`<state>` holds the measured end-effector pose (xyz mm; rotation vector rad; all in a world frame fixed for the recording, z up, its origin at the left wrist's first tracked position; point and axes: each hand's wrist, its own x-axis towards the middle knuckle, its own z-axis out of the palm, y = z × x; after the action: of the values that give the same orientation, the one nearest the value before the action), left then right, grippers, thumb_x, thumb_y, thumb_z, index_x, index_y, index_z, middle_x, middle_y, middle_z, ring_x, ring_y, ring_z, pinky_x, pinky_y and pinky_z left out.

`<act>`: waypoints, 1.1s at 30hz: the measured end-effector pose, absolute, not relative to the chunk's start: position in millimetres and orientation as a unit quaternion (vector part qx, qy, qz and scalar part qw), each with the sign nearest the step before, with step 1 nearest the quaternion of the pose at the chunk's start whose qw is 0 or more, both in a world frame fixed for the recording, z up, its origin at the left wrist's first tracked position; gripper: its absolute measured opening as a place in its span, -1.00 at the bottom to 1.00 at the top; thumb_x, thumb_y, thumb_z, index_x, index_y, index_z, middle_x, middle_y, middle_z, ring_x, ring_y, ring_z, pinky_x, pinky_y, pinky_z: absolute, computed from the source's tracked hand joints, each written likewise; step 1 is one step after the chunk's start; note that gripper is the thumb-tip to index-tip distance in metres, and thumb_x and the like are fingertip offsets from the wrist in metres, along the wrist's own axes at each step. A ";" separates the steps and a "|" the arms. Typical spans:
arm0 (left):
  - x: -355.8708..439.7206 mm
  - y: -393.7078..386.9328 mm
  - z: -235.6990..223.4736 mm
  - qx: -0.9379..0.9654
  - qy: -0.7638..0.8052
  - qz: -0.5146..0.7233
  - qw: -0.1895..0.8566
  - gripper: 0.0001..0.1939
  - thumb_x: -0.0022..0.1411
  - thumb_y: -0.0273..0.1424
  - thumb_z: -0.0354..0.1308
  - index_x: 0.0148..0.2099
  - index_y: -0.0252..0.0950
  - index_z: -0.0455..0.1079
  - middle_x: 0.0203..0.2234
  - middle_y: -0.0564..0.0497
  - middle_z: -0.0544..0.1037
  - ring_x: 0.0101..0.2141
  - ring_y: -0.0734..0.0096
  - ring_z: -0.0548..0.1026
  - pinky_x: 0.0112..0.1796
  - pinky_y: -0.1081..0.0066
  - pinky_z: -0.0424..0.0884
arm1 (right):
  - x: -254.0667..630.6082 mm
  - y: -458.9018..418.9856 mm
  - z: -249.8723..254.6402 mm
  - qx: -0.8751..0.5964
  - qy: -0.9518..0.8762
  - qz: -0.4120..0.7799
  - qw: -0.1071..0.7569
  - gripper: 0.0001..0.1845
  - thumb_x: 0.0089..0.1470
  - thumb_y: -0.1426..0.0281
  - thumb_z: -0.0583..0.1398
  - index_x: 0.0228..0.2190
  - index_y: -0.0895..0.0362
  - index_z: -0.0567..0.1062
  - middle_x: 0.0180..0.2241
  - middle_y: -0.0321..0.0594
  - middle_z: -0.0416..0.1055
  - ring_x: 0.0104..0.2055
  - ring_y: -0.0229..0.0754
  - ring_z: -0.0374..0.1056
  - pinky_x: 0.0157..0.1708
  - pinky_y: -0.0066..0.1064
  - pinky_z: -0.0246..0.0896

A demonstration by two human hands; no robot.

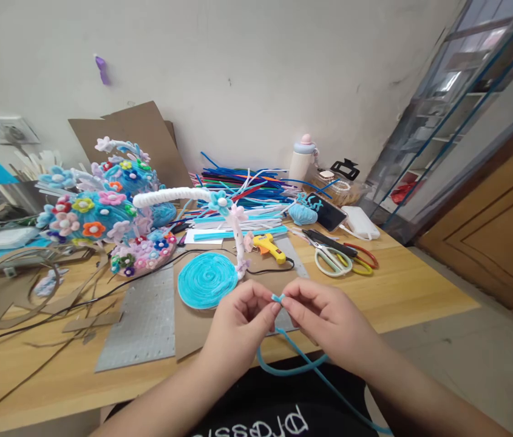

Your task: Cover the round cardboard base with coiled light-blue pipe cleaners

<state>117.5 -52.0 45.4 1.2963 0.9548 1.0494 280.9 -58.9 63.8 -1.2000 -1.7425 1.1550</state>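
In front of my chest, both hands pinch a short bit of blue pipe cleaner (278, 298) between thumbs and fingertips. My left hand (248, 312) grips it from the left, and my right hand (313, 306) from the right, with the fingertips almost meeting. Below the hands, the long blue strand (283, 370) hangs in a loose curve and trails over my lap to the lower right. Just beyond my left hand lies a round disc (208, 280) coiled in blue. A white wrapped arch (172, 195) with small flowers rises beside the disc's right edge.
A yellow glue gun (272, 249) with a black cord lies behind my hands. Scissors (332, 260) and pliers (360, 261) are to the right. Colourful pipe cleaners (242, 191) pile against the wall. Flower-covered pieces (96, 212) and cardboard rings (3, 321) occupy the left.
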 end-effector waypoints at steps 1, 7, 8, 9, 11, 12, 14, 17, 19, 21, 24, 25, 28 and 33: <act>117.2 -52.7 43.9 0.574 0.412 0.453 0.543 -0.83 0.14 -0.31 0.20 -0.37 -0.30 0.33 -0.63 0.13 0.36 -0.59 0.56 0.32 -0.54 0.53 0.26 | 280.4 -58.7 63.6 -0.466 -0.669 0.452 0.361 -0.79 0.20 0.30 0.08 -0.42 0.11 0.41 -0.56 -0.38 0.28 -0.51 -0.34 0.16 -0.53 -0.51 0.07; 111.8 -54.4 33.8 0.776 0.340 0.491 0.205 -0.92 0.25 -0.54 0.08 -0.24 -0.30 0.37 -0.42 0.00 0.47 -0.43 0.50 0.42 -0.44 0.51 0.34 | 273.6 -56.8 58.7 -0.467 -0.568 0.560 0.383 -0.76 0.14 0.26 0.12 -0.49 0.12 0.34 -0.68 -0.48 0.17 -0.73 -0.45 -0.01 -0.76 -0.58 -0.13; 110.4 -54.7 32.2 0.803 0.319 0.482 0.144 -0.88 0.25 -0.58 0.07 -0.19 -0.31 0.37 -0.36 -0.04 0.50 -0.37 0.45 0.45 -0.39 0.48 0.39 | 272.2 -56.3 57.6 -0.469 -0.549 0.574 0.386 -0.75 0.12 0.26 0.12 -0.51 0.12 0.32 -0.70 -0.50 0.16 -0.76 -0.46 -0.02 -0.78 -0.59 -0.15; 109.0 -55.4 30.5 0.825 0.306 0.468 0.086 -0.83 0.24 -0.61 0.06 -0.14 -0.33 0.36 -0.32 -0.07 0.51 -0.33 0.41 0.47 -0.35 0.45 0.41 | 271.1 -55.7 56.4 -0.471 -0.532 0.587 0.388 -0.75 0.11 0.25 0.13 -0.53 0.12 0.31 -0.72 -0.51 0.15 -0.77 -0.46 -0.02 -0.79 -0.60 -0.17; 105.9 -57.4 27.6 0.852 0.296 0.432 -0.013 -0.78 0.23 -0.62 0.06 -0.07 -0.38 0.34 -0.28 -0.13 0.53 -0.30 0.33 0.50 -0.33 0.41 0.44 | 269.9 -55.0 54.4 -0.470 -0.504 0.610 0.392 -0.73 0.09 0.24 0.15 -0.54 0.13 0.30 -0.73 -0.50 0.18 -0.80 -0.48 -0.02 -0.81 -0.62 -0.20; 104.4 -58.7 26.5 0.859 0.298 0.413 -0.045 -0.77 0.23 -0.62 0.06 -0.05 -0.39 0.33 -0.27 -0.15 0.54 -0.30 0.31 0.50 -0.33 0.39 0.45 | 270.0 -55.0 53.5 -0.461 -0.494 0.623 0.395 -0.72 0.09 0.23 0.16 -0.53 0.13 0.31 -0.71 -0.49 0.21 -0.79 -0.49 0.00 -0.81 -0.62 -0.20; 101.9 -61.3 25.3 0.867 0.310 0.384 -0.073 -0.75 0.24 -0.60 0.06 -0.02 -0.40 0.31 -0.26 -0.16 0.54 -0.30 0.29 0.51 -0.32 0.37 0.46 | 271.1 -55.4 52.1 -0.432 -0.486 0.648 0.396 -0.73 0.08 0.22 0.19 -0.49 0.14 0.33 -0.66 -0.46 0.27 -0.77 -0.49 0.07 -0.79 -0.64 -0.15; 100.6 -63.2 26.2 0.875 0.321 0.356 -0.067 -0.78 0.25 -0.59 0.06 -0.05 -0.37 0.31 -0.25 -0.17 0.54 -0.29 0.27 0.52 -0.30 0.34 0.46 | 273.7 -55.9 50.8 -0.405 -0.491 0.668 0.386 -0.74 0.06 0.21 0.22 -0.44 0.14 0.33 -0.65 -0.47 0.28 -0.76 -0.49 0.10 -0.78 -0.65 -0.12; 101.3 -62.6 28.2 0.872 0.326 0.363 -0.039 -0.81 0.25 -0.59 0.05 -0.09 -0.34 0.32 -0.27 -0.13 0.54 -0.30 0.29 0.51 -0.31 0.35 0.46 | 275.0 -55.6 50.7 -0.410 -0.491 0.671 0.375 -0.74 0.06 0.21 0.22 -0.44 0.13 0.31 -0.66 -0.48 0.27 -0.77 -0.49 0.08 -0.80 -0.66 -0.13; 102.4 -60.8 31.0 0.860 0.344 0.377 0.024 -0.79 0.25 -0.59 0.03 -0.07 -0.30 0.32 -0.28 -0.08 0.53 -0.31 0.34 0.50 -0.32 0.38 0.46 | 276.1 -54.7 51.2 -0.422 -0.495 0.669 0.360 -0.77 0.06 0.25 0.20 -0.45 0.12 0.30 -0.68 -0.50 0.27 -0.78 -0.49 0.05 -0.81 -0.66 -0.14; 102.2 -57.4 36.0 0.861 0.347 0.355 0.113 -0.65 0.25 -0.58 -0.01 0.06 -0.21 0.27 -0.21 -0.04 0.50 -0.26 0.36 0.48 -0.29 0.38 0.46 | 277.9 -52.7 52.7 -0.440 -0.517 0.658 0.326 -0.85 0.01 0.36 0.17 -0.48 0.11 0.27 -0.75 -0.56 0.19 -0.80 -0.48 0.03 -0.81 -0.67 -0.16; 101.5 -56.3 37.5 0.870 0.340 0.336 0.119 -0.62 0.25 -0.58 -0.01 0.09 -0.18 0.25 -0.18 -0.04 0.49 -0.24 0.34 0.48 -0.28 0.36 0.46 | 278.5 -52.1 53.1 -0.444 -0.523 0.656 0.314 -0.87 -0.01 0.40 0.16 -0.49 0.10 0.26 -0.77 -0.57 0.17 -0.80 -0.48 0.03 -0.80 -0.67 -0.17; 98.8 -54.2 41.0 0.891 0.331 0.299 0.088 -0.64 0.25 -0.56 -0.01 0.07 -0.18 0.27 -0.15 -0.04 0.49 -0.20 0.28 0.47 -0.27 0.31 0.44 | 279.6 -50.4 53.2 -0.451 -0.525 0.661 0.290 -0.89 -0.05 0.43 0.14 -0.51 0.10 0.26 -0.79 -0.57 0.18 -0.80 -0.47 0.04 -0.79 -0.67 -0.18; 95.4 -52.4 41.6 0.880 0.351 0.312 0.073 -0.84 0.26 -0.52 0.02 -0.12 -0.26 0.34 -0.23 -0.04 0.51 -0.26 0.30 0.48 -0.30 0.34 0.42 | 280.4 -49.5 54.9 -0.465 -0.528 0.653 0.280 -0.80 -0.02 0.31 0.20 -0.51 0.11 0.27 -0.78 -0.53 0.22 -0.79 -0.46 0.05 -0.79 -0.64 -0.14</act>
<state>95.4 -52.4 41.6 2.6422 1.0547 0.9376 280.4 -49.5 54.9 -1.2480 -1.4154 1.7514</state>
